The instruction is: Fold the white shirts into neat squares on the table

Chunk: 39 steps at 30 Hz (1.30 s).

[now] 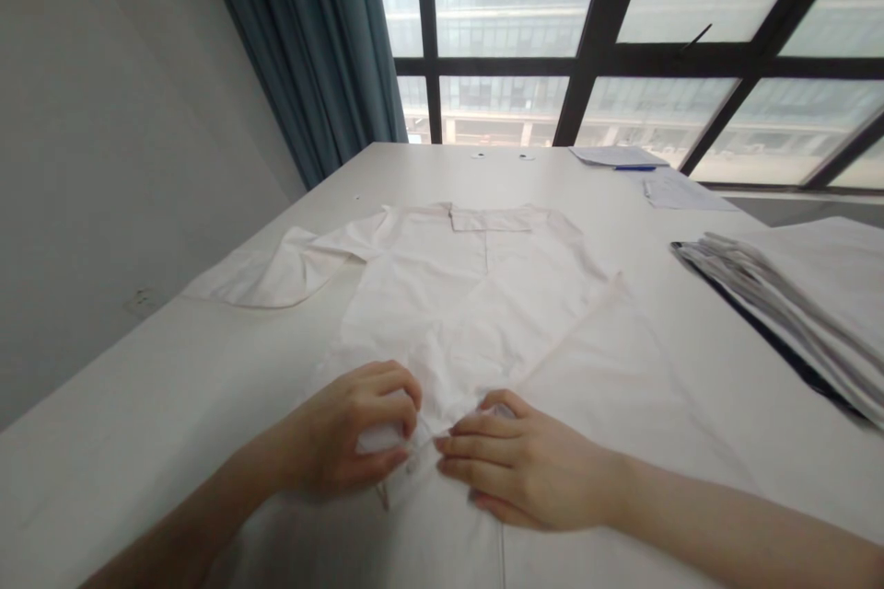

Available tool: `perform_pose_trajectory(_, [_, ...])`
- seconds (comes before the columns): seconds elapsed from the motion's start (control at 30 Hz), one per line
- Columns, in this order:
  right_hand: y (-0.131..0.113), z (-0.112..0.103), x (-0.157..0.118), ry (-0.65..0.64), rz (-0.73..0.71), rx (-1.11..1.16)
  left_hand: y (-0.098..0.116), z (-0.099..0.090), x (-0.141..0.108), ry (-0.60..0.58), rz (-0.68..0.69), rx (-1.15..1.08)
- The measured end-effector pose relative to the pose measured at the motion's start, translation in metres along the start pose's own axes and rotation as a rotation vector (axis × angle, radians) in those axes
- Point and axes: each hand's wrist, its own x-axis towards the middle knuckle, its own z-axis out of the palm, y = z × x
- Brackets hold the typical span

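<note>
A white long-sleeved coat [428, 285] lies spread on the table, its collar at the far end and one sleeve stretched out to the left. My left hand [352, 428] is at its near middle, with fingers curled and thumb close to the fingertips around a bit of the bunched cloth. Just right of it, my right hand [529, 465] rests palm down on the coat, fingers extended side by side. The cloth between the two hands is creased. Below my left hand a thin thread-like loop [382, 494] shows, blurred.
On the right of the white table [138, 414] sits a stack of folded white cloth [815, 294] on something dark. Papers [683, 193] and a blue pen [633, 168] lie at the far right. A blue curtain [324, 46] and windows stand behind; a wall runs along the left.
</note>
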Motion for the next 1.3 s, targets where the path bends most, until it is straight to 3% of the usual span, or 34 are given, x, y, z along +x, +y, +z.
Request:
perform_pose_trajectory(0.13, [0.001, 0.001, 0.002, 0.039, -0.038, -0.041, 0.000, 0.004, 0.003, -0.028, -0.004, 0.008])
perform_pose_trajectory(0.37, [0.003, 0.000, 0.001, 0.126, -0.085, -0.063, -0.004, 0.028, 0.003, 0.005, -0.044, 0.090])
perform_pose_trajectory(0.53, [0.004, -0.007, -0.001, 0.201, 0.157, -0.118, -0.006, 0.033, 0.000, -0.069, 0.010, 0.241])
perform_pose_trajectory(0.67, [0.014, -0.011, -0.005, 0.145, 0.379, -0.125, -0.006, 0.031, 0.000, -0.144, 0.005, 0.288])
perform_pose_trajectory(0.8, [0.031, -0.017, -0.013, 0.064, 0.475, -0.076, -0.005, 0.030, 0.001, -0.147, 0.021, 0.261])
perform_pose_trajectory(1.07, [0.061, -0.027, -0.006, 0.002, 0.503, 0.022, -0.001, 0.030, 0.002, -0.131, 0.024, 0.262])
perform_pose_trajectory(1.2, [0.082, -0.022, 0.005, -0.044, 0.453, -0.058, -0.004, 0.032, 0.001, -0.112, 0.039, 0.249])
perform_pose_trajectory(1.3, [0.107, -0.022, 0.002, -0.051, 0.502, -0.119, -0.005, 0.033, 0.001, -0.106, 0.050, 0.242])
